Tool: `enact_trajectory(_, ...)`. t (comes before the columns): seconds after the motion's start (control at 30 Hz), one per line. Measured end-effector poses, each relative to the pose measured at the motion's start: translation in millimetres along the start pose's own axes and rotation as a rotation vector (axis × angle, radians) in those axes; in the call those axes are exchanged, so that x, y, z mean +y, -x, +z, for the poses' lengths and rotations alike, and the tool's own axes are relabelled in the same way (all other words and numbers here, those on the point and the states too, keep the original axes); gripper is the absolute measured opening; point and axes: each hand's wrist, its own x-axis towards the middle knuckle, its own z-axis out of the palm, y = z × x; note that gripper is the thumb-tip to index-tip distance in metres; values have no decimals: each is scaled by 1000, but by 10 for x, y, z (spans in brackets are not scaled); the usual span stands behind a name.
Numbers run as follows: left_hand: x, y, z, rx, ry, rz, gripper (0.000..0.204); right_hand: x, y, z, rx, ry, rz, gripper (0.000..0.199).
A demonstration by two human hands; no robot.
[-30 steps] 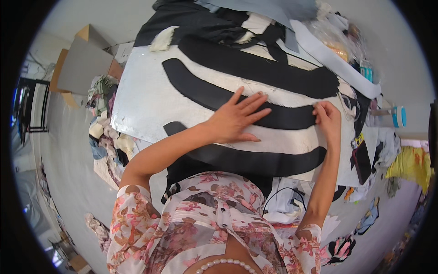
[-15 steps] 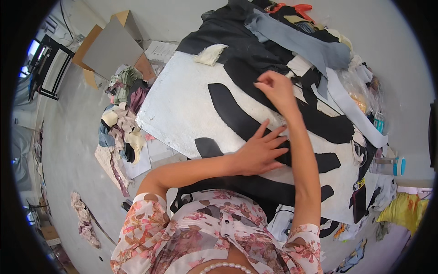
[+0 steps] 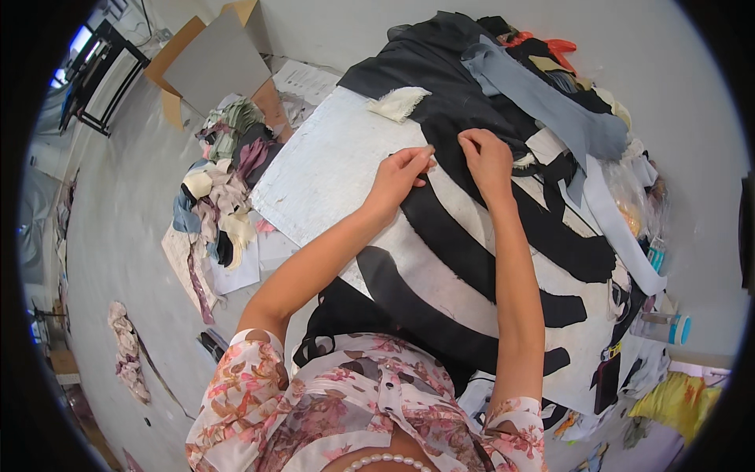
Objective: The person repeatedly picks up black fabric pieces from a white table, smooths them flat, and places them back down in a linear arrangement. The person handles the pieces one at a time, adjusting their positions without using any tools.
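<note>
Three long curved black fabric strips lie on a pale board (image 3: pixel 322 157): a far strip (image 3: pixel 550 228), a middle strip (image 3: pixel 452 248) and a near strip (image 3: pixel 421 307). My left hand (image 3: pixel 399 179) is over the far end of the middle strip, covering that end. Its thumb and fingers are pinched, but what they hold is hidden. Just to the right, my right hand (image 3: pixel 489 164) hovers at or on the far strip, fingertips pressed together. Anything between them is too small to make out.
Dark cloth (image 3: pixel 425 63) and a grey-blue fabric piece (image 3: pixel 550 98) are heaped along the board's far side. A phone (image 3: pixel 606 384) lies at the right, below a clear cup (image 3: pixel 664 326). Scraps (image 3: pixel 224 200) pile up left of the board, near a cardboard box (image 3: pixel 216 67).
My left hand has left its spread position on the middle strip, moving away from me and closing into a pinch. My right hand stays pinched over the far strip. The view has shifted.
</note>
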Motion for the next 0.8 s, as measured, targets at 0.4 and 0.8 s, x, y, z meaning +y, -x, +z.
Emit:
enact_trajectory(0.4,335,-80,398,-114,-21,374,28,-347,131,-730,-189,-541,31,53)
enact_trajectory(0.8,435,139,635,-188,121,119,33,171,1535,-2987,-154,-170,606,28)
